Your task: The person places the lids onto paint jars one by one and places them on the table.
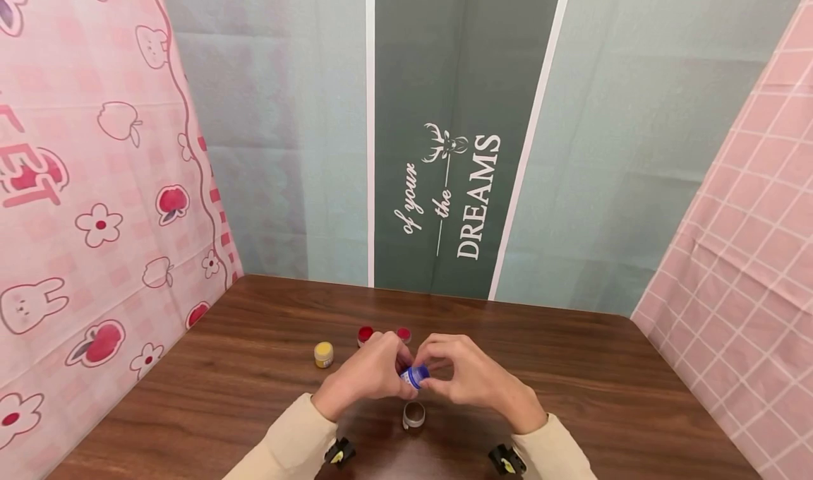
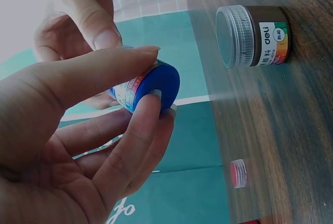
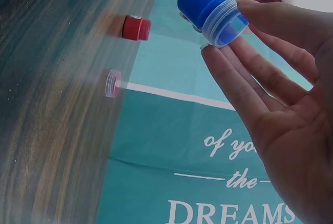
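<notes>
A small blue paint jar [image 1: 414,376] with a clear ridged lid [image 3: 221,23] is held tilted above the table, between both hands. My left hand [image 1: 375,368] grips the jar's body, thumb on the label and fingertips against its blue base [image 2: 167,84]. My right hand [image 1: 466,373] pinches the lid between thumb and fingertips; the lid sits on the jar's mouth. Just below the hands stands a brown paint jar [image 2: 273,36] with its clear lid on. Some of the right fingers are hidden in the left wrist view.
On the wooden table [image 1: 571,381], a yellow paint jar [image 1: 323,354] stands to the left. Beyond the hands are a red paint jar [image 3: 136,27] without a visible lid and a clear lid with red inside [image 3: 113,83]. Fabric hangs behind and at both sides.
</notes>
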### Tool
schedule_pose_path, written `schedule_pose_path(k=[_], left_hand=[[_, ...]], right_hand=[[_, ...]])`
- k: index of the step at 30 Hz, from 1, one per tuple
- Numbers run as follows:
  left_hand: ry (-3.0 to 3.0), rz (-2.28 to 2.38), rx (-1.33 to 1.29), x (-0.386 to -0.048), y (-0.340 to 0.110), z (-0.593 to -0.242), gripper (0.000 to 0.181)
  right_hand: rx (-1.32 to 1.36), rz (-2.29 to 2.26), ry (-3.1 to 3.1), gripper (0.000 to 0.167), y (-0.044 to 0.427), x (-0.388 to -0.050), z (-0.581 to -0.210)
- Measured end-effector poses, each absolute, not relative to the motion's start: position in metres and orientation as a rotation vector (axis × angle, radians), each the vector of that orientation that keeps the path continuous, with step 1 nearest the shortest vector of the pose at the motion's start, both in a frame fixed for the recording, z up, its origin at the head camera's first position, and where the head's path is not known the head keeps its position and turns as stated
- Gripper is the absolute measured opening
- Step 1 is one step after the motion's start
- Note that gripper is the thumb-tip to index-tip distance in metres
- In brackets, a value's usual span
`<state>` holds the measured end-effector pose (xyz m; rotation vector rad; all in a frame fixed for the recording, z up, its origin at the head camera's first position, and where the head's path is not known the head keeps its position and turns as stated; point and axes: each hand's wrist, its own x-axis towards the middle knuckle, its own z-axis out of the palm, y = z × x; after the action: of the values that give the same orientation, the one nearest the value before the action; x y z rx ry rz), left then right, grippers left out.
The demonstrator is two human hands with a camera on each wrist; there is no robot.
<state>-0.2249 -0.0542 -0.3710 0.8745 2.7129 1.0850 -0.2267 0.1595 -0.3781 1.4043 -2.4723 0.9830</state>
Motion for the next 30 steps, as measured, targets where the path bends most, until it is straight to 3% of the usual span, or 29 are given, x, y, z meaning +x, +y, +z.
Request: schedule_pose_path(k=[16,30], left_hand=[[2.718,1.081,0.892,-0.2256,-0.0534,-0.3714,0.015],[2.719,1.087,0.891,-0.2248,-0.0555,-0.3704,0.020]], right_hand=[[1.278,1.153,-2.611,0.015,0.1601,-0.2259,-0.3780],[1.291,1.202,-2.603,0.025,0.1607,-0.2262,-0.3765]])
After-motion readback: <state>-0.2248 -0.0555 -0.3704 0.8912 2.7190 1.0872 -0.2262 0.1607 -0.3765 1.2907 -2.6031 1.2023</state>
